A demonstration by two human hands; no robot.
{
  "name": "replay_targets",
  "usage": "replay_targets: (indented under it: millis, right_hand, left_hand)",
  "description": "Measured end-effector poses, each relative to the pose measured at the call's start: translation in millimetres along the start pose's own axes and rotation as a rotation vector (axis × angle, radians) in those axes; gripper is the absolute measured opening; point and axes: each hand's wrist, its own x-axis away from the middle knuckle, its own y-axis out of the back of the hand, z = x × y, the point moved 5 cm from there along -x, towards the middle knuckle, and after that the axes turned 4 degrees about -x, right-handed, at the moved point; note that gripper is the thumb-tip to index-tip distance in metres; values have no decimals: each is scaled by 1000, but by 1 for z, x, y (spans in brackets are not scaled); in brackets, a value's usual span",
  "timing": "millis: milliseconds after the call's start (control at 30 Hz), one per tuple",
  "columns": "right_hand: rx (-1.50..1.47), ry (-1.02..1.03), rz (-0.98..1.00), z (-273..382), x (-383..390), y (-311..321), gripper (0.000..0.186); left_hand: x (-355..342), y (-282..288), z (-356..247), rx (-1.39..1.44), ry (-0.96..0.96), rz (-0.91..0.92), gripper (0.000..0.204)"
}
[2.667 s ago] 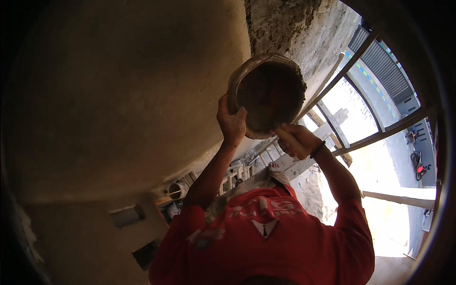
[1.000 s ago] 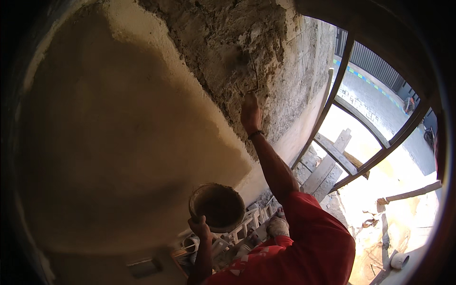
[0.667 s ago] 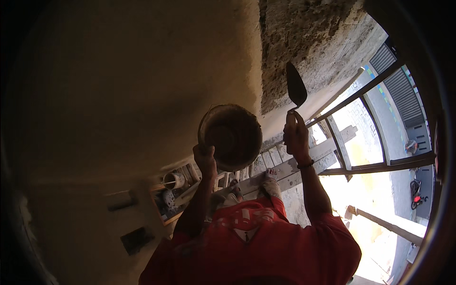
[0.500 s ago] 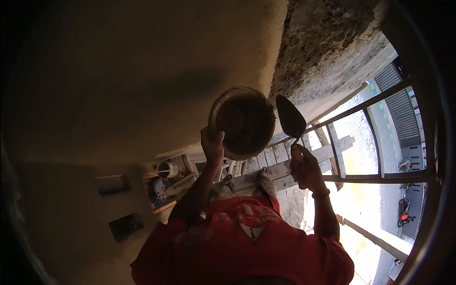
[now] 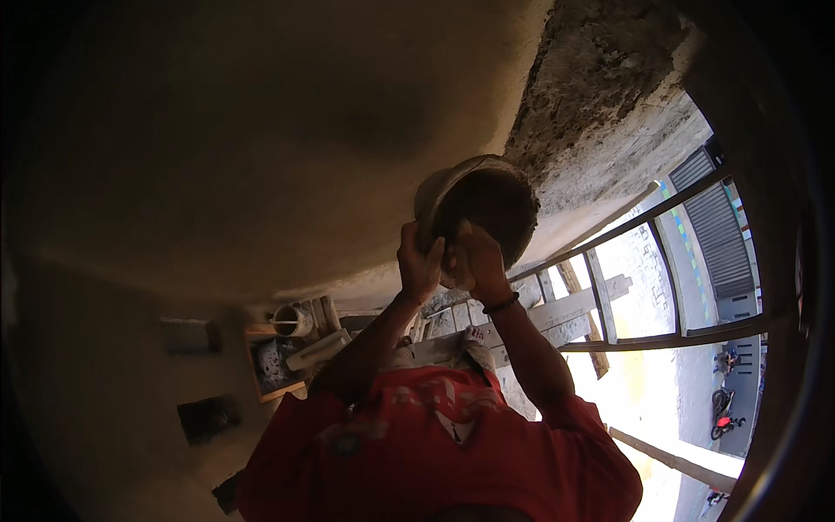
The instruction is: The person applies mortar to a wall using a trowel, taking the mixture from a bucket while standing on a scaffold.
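My left hand (image 5: pixel 418 264) grips the near-left rim of a round, mortar-crusted bucket (image 5: pixel 497 202), held up in front of me. Close beside it, my right hand (image 5: pixel 484 263) is closed on the pale handle of the trowel (image 5: pixel 459 265); the blade is out of sight, apparently down inside the dark bucket. Beyond the bucket, smooth tan plaster (image 5: pixel 330 130) meets a rough, dark, unplastered strip (image 5: pixel 600 70) of wall. A dark band circles my right wrist.
Below are my feet on wooden planks (image 5: pixel 548 317) with bars and rails (image 5: pixel 644 345) along the right. A white bucket (image 5: pixel 290 321) and wooden-edged box (image 5: pixel 270 365) sit lower left. Beyond the rails lie a bright yard, corrugated gate (image 5: pixel 713 230) and parked motorbike (image 5: pixel 722 413).
The trowel has moved from the rough wall, through an upright position beside the bucket, into the bucket. The bucket has shifted slightly right, and both hands are now close together.
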Motion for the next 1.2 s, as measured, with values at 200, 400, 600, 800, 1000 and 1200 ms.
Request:
replay_targets:
  millis: [200, 400, 600, 800, 1000, 1200]
  right_hand:
    - [1251, 588, 550, 19, 24, -11, 41]
    - [1695, 331, 398, 138, 61, 40, 44]
    - [1715, 383, 478, 110, 54, 42, 32]
    - [1133, -123, 444, 82, 63, 18, 23]
    - [525, -550, 317, 115, 87, 4, 38]
    - [1113, -223, 155, 185, 75, 40, 32]
  left_hand:
    - [-41, 28, -15, -351, -226, 37, 35]
    - [-40, 35, -44, -538, -86, 47, 29]
    - [-42, 18, -51, -472, -216, -87, 29]
    - [-39, 9, -54, -351, -249, -71, 25]
    - [-43, 17, -41, -368, -346, -98, 26]
    - [-54, 24, -67, -219, -360, 49, 25]
